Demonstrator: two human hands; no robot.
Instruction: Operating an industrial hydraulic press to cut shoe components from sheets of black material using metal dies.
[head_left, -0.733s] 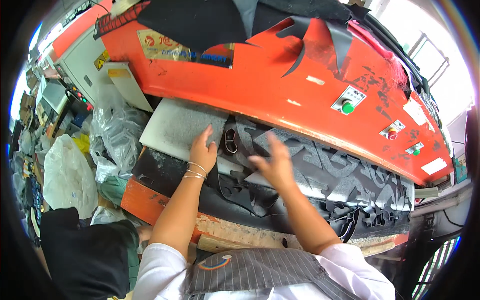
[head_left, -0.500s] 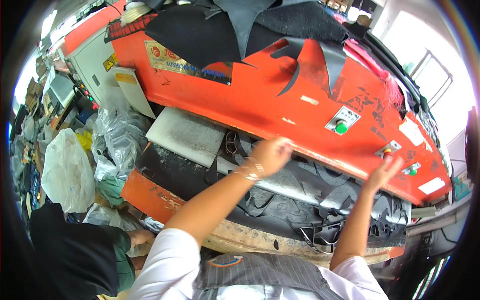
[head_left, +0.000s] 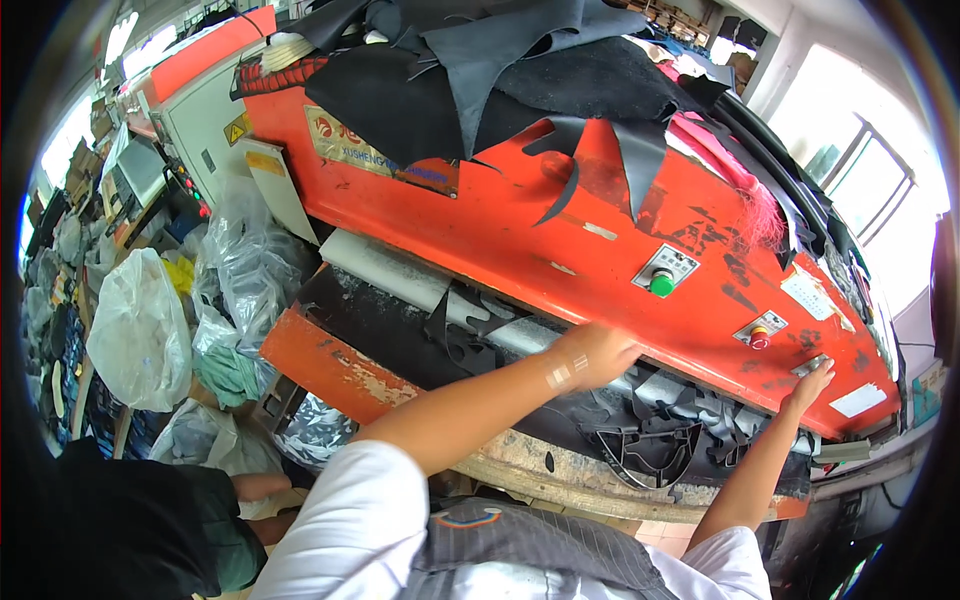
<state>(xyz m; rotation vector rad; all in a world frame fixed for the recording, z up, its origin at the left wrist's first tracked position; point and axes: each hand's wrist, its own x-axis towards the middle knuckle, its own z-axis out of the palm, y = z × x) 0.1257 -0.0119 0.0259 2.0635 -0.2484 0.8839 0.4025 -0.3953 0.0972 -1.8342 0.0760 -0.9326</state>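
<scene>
In front of me is a red press with a wide beam (head_left: 520, 270) over a bed of black sheet material (head_left: 385, 325). My left hand (head_left: 600, 355) is at the beam's lower edge with its fingers curled; what they hold, if anything, is hidden. At the far right, my right hand (head_left: 812, 385) has its fingers stretched against a small button panel (head_left: 811, 365) and covers its button. Left of that hand, a red knob (head_left: 759, 338) shows uncovered. A green button (head_left: 661, 284) sits above my left hand. Below the beam lies a black-looking cutting die (head_left: 650, 455) among cut black scraps.
Black hide-like sheets (head_left: 590, 75) and pink fringed material (head_left: 735, 175) drape over the press top. Clear plastic bags (head_left: 140, 330) stand at the left. Another person's dark clothing (head_left: 150, 520) shows at the lower left. A worn board edge (head_left: 540, 470) runs along the bed's front.
My right hand has moved from the red knob to the button panel farther right. The beam sits lower over the bed, narrowing the gap. My left hand stays by its lower edge. The view has shifted.
</scene>
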